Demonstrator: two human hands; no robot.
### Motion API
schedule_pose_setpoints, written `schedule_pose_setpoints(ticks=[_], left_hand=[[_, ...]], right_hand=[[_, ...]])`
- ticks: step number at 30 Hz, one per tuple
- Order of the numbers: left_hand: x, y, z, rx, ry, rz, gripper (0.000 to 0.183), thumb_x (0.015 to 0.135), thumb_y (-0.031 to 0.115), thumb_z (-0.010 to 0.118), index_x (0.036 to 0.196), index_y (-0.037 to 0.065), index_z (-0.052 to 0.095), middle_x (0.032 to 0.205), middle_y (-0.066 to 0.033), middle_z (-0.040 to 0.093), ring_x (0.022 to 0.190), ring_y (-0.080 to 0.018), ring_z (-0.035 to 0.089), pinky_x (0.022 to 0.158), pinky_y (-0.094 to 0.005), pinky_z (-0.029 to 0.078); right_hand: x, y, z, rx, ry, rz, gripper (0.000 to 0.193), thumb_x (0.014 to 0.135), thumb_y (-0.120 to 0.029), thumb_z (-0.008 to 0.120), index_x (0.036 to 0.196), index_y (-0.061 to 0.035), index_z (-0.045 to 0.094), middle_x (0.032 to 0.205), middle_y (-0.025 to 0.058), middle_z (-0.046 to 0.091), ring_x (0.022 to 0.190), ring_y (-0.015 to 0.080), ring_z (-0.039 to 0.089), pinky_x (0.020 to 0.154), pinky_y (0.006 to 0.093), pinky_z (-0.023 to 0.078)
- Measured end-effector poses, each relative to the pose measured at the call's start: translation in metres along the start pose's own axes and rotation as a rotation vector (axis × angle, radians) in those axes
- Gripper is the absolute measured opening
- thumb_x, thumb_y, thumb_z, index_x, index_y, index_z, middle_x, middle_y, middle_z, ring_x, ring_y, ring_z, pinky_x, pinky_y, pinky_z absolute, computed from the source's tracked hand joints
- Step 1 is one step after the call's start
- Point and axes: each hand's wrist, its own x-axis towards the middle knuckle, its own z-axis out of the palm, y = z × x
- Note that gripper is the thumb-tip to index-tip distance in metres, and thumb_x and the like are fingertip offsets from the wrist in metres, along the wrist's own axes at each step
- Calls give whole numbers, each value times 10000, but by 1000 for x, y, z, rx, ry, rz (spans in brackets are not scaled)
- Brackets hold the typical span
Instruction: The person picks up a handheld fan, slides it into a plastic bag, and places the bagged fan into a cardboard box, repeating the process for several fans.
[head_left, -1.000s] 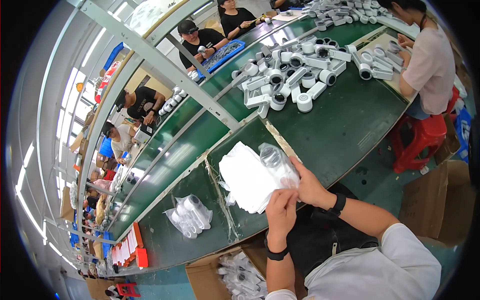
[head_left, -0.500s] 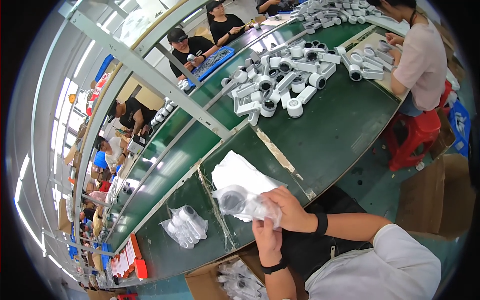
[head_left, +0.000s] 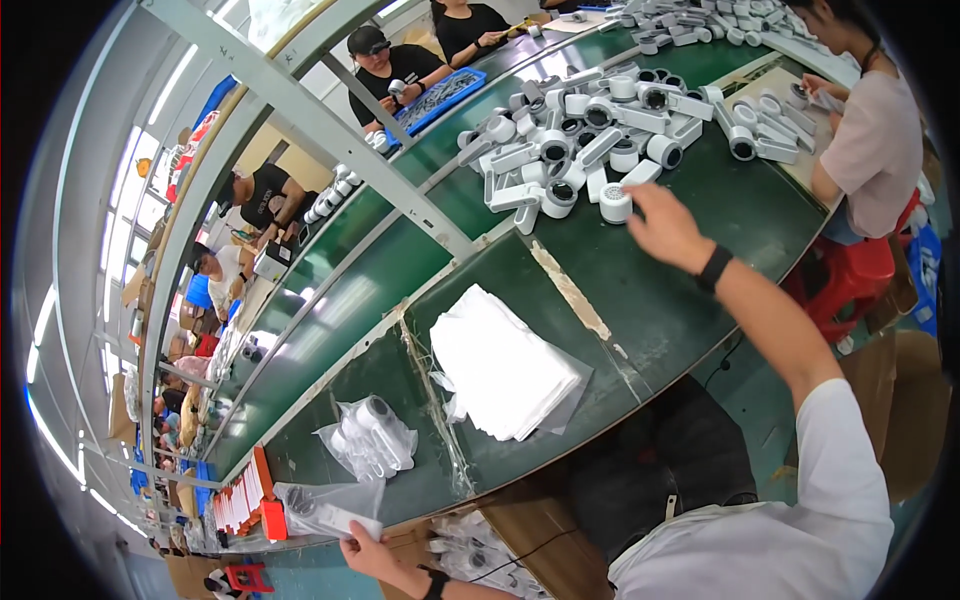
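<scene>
At the lower left, my left hand pinches the end of a clear plastic bag with a white round-headed device inside, held over the table's near edge. My right hand is stretched out to the front of a heap of white devices with round heads and flat handles. Its fingers reach the nearest device, whose perforated head faces up; the fingers look apart, and their tips are partly hidden. Between my arms lies a stack of thin white plastic bags. Left of it rests a group of bagged devices.
An open carton with bagged devices stands below the table's near edge. An orange-red rack is at the table's left end. A metal frame post rises beyond the bags. A co-worker sits at the right; others work across the belt.
My hands were together over the bag stack, holding the bagged device. My left hand has carried it left and down; my right hand has let go and moved up to the heap.
</scene>
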Motion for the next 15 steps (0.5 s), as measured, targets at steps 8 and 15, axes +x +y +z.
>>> schedule_pose_setpoints(ticks=[8,15], left_hand=[[77,-98,23,400,-112,-143,310,847,202,670,893,-98,602,698,-86,590,496,-127,518,352,-283,399],[76,-97,46,549,-12,85,417,851,221,702,1095,-99,596,1007,-191,632,870,-257,612,729,-399,508]], right_hand=[[36,75,14,-476,-404,97,703,734,35,599,1388,-148,418,1421,105,425,1242,310,444,891,477,483],[41,66,10,-463,-452,60,529,721,-50,636,1237,-106,531,1182,127,502,1161,306,459,901,457,399]])
